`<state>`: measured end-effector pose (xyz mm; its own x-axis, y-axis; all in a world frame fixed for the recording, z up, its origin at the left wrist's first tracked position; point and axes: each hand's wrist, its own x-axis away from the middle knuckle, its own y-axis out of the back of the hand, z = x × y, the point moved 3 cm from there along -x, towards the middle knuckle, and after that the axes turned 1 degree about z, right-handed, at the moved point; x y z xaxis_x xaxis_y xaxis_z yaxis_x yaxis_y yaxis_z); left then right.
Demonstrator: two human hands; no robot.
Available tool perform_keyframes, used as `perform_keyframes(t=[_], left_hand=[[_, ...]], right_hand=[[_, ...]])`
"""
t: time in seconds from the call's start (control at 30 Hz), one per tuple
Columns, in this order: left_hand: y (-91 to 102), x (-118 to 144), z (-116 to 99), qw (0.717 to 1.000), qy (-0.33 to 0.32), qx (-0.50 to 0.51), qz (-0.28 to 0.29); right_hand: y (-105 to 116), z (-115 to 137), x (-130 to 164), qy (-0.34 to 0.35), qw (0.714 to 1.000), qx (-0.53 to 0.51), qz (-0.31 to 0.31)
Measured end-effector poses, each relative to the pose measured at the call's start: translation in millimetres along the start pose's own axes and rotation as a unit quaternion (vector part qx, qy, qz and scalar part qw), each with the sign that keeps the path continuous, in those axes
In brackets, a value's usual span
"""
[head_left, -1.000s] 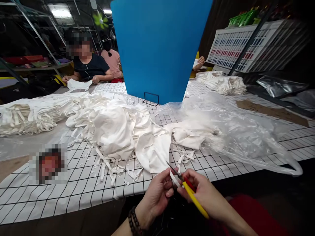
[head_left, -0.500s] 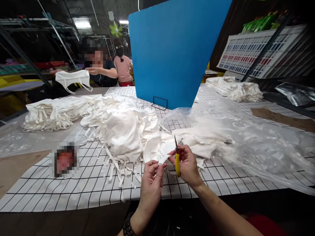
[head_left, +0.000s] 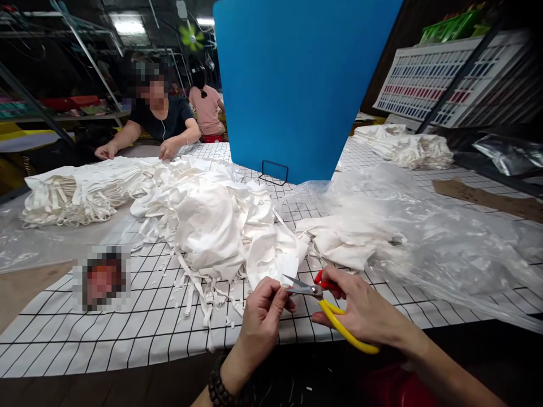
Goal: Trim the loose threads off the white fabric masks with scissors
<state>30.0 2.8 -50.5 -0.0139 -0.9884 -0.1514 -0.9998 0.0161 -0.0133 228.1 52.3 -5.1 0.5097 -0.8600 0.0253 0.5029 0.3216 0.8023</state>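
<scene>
My right hand (head_left: pixel 362 305) grips a pair of scissors (head_left: pixel 314 290) with one red and one yellow handle. The blades are spread and point left, reaching the fingertips of my left hand (head_left: pixel 263 316). Those fingers are pinched together at the edge of a white cloth piece (head_left: pixel 275 260), and what exactly lies between them is mostly hidden. Just beyond my hands rises a loose heap of white cloth pieces (head_left: pixel 210 223) with straps hanging out of it. Small white offcuts (head_left: pixel 186 308) lie scattered on the checked tablecloth (head_left: pixel 139 333).
A tall blue board (head_left: pixel 292 85) stands behind the heap on a wire stand. Clear plastic sheeting (head_left: pixel 445 243) covers the table's right side. Stacked white cloth pieces (head_left: pixel 72 198) lie at left, where a co-worker (head_left: pixel 163 124) rests both hands. Another white stack (head_left: pixel 403 147) sits back right.
The scissors have swung from upright to pointing left, with their blades now apart at my left fingertips. The co-worker has lowered a white strapped piece onto the left stack.
</scene>
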Motion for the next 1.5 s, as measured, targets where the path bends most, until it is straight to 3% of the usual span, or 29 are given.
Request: perform_keyframes(t=[0.27,0.9,1.03,1.17,1.3,1.4,1.5], left_hand=[[-2.9,2,-3,0.999,-0.025,-0.009,0.041],[2.4,1,-1,0.998,-0.004,-0.021,0.065],[1.4,-2,0,0.998,0.011,0.012,0.064],[3.8,-9,-2,0.999,0.004,-0.004,0.05],[25.2,-41,-27,0.996,-0.044,-0.072,0.033],[64.8,-90,-72,0.977,-0.135,-0.154,-0.054],[111.1,-148,-120,0.928,-0.218,-0.256,-0.159]], right_hand=[[-9,19,-2,0.017,0.999,0.038,-0.01],[-16,12,-2,0.019,0.995,0.099,-0.02],[-22,5,-1,0.006,0.999,0.034,-0.014],[-22,-10,2,-0.025,0.985,-0.168,-0.005],[-13,-54,6,-0.116,0.94,-0.305,-0.104],[-3,-94,12,-0.162,0.935,-0.259,-0.179],[4,-115,19,-0.211,0.937,-0.148,-0.235]])
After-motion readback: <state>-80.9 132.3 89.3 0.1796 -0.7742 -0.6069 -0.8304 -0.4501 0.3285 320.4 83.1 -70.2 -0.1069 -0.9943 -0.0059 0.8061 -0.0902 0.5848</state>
